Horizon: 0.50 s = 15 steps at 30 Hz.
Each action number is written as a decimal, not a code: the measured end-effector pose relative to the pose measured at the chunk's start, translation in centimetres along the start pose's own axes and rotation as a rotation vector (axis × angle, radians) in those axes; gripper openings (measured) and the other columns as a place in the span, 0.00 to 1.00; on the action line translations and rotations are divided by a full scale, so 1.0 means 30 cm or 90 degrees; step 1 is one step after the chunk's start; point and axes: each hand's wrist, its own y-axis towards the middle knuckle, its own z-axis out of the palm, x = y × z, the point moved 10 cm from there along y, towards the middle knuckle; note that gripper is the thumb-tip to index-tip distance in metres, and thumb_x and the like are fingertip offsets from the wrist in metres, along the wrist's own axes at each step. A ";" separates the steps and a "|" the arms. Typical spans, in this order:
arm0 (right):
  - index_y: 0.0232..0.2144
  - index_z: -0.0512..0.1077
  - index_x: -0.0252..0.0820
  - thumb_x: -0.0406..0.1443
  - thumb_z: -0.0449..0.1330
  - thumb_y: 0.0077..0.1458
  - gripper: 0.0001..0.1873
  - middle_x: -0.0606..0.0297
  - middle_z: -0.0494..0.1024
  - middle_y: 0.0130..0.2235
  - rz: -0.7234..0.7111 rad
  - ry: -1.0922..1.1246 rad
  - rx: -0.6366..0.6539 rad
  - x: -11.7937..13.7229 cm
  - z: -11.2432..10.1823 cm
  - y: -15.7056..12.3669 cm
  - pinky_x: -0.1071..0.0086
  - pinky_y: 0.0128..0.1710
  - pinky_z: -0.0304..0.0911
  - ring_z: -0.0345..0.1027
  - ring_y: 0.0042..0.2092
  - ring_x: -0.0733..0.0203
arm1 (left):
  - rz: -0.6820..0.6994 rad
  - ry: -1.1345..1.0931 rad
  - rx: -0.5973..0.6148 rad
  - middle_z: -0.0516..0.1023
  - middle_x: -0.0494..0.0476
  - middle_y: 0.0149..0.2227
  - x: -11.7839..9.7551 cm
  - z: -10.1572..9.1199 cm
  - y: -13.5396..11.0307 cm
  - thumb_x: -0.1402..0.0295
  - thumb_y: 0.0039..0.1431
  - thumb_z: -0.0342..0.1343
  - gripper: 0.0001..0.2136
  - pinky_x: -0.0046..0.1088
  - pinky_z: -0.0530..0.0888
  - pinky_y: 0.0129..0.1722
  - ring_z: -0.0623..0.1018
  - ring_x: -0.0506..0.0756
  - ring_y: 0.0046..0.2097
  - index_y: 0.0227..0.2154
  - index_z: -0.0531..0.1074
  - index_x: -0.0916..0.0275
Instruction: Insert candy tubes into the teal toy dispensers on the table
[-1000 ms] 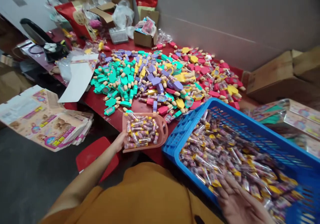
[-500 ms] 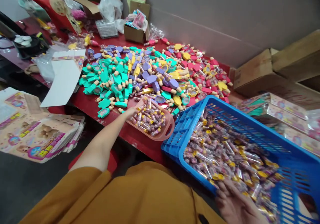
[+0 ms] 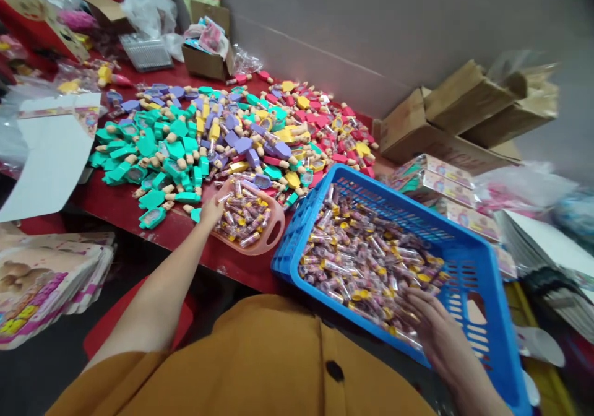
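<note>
My left hand grips the near left rim of a small pink tray that rests on the red table and holds several wrapped candy tubes. My right hand lies inside a blue plastic basket on my lap, fingers spread over a heap of the same candy tubes. Beyond the tray, a wide pile of green, purple, yellow and red ice-lolly-shaped toy cases covers the table.
Cardboard boxes are stacked at the right by the wall. Printed packs lie behind the basket. Flat printed cartons sit at lower left beside a white sheet. More boxes and bags stand at the table's back.
My left hand has set the pink tray down on the table against the toy pile. The view has swung right, and my right hand has spread over the tubes in the basket.
</note>
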 end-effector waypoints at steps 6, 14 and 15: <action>0.25 0.72 0.44 0.46 0.56 0.29 0.18 0.52 0.73 0.42 -0.252 -0.722 0.150 -0.096 -0.150 0.330 0.51 0.50 0.56 0.62 0.49 0.38 | -0.041 -0.002 -0.119 0.59 0.75 0.57 -0.040 -0.016 -0.116 0.69 0.58 0.44 0.19 0.50 0.52 0.58 0.56 0.66 0.60 0.49 0.64 0.74; 0.33 0.75 0.53 0.43 0.55 0.27 0.23 0.62 0.68 0.51 -0.253 -0.621 0.252 -0.312 -0.187 0.451 0.54 0.52 0.56 0.57 0.55 0.42 | 0.041 -0.069 -0.278 0.56 0.71 0.58 -0.343 -0.144 -0.328 0.71 0.59 0.39 0.18 0.42 0.52 0.60 0.53 0.60 0.62 0.50 0.63 0.71; 0.32 0.74 0.53 0.46 0.55 0.28 0.23 0.62 0.69 0.50 -0.201 -0.560 0.224 -0.329 -0.205 0.457 0.56 0.50 0.60 0.58 0.54 0.44 | 0.094 -0.073 -0.274 0.58 0.67 0.57 -0.440 -0.155 -0.379 0.70 0.59 0.40 0.17 0.37 0.54 0.60 0.56 0.58 0.61 0.49 0.64 0.68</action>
